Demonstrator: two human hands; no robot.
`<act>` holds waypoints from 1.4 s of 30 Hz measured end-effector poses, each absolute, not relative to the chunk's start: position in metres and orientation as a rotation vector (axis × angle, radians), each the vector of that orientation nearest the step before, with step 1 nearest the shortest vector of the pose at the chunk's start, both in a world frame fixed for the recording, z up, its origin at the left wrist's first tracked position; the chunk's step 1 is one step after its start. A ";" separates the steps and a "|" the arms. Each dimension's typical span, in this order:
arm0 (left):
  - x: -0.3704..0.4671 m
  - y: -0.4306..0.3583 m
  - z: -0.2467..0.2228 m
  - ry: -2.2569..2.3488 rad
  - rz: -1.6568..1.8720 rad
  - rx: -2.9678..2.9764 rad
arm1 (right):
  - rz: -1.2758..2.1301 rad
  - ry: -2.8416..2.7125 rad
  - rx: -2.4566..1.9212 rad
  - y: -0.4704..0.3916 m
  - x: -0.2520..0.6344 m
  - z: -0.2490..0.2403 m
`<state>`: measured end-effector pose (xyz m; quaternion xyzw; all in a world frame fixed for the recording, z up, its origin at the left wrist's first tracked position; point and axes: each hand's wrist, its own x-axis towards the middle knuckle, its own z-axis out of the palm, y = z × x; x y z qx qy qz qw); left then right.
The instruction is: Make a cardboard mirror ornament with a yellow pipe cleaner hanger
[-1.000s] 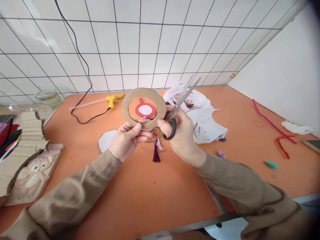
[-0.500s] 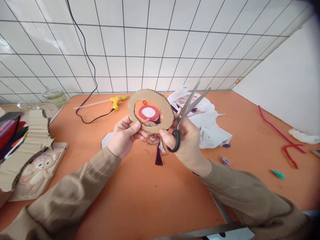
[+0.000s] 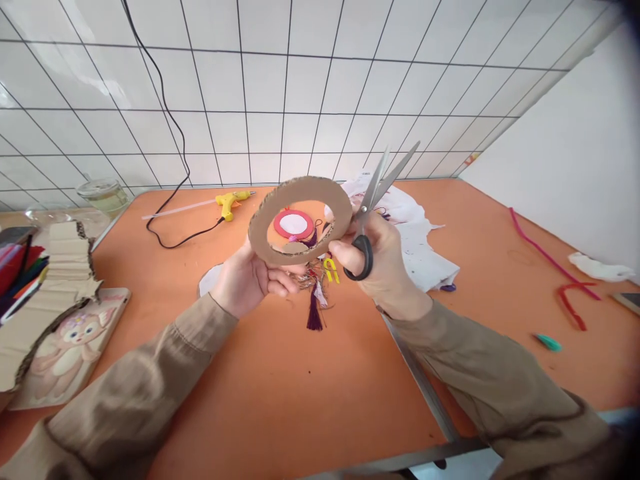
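A cardboard ring is held up above the orange table. My left hand supports its lower left edge, the fingers partly behind the ring. My right hand pinches the ring's right side and also has the scissors in its grip, their blades apart and pointing up. Through the ring's opening a red disc with a white centre shows on the table. Below the ring lie a dark purple tassel and a yellow piece.
A yellow glue gun with its black cord lies at the back left. Torn cardboard and a cartoon-printed board are at the left. A white plastic bag sits behind my right hand; red strips lie far right.
The ring has tilted and turned in my hands. My left thumb no longer shows on its front. The scissors have rotated, and the yellow piece under the ring has come into view.
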<state>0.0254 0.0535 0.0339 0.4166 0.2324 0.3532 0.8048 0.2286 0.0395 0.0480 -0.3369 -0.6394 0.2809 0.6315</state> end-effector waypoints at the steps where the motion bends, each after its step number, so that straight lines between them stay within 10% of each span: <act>1: 0.025 0.054 0.033 0.476 0.661 0.884 | 0.637 -1.506 -0.781 0.045 0.234 0.048; 14: 0.029 0.040 0.033 0.483 0.588 0.910 | 0.674 -1.438 -0.795 0.045 0.240 0.067; 29: 0.026 0.045 0.041 0.622 0.838 1.195 | 1.731 -1.295 -0.792 0.043 0.223 0.045; 42: 0.033 0.045 0.048 0.754 1.248 1.007 | 1.245 -0.874 -0.869 0.047 0.225 0.055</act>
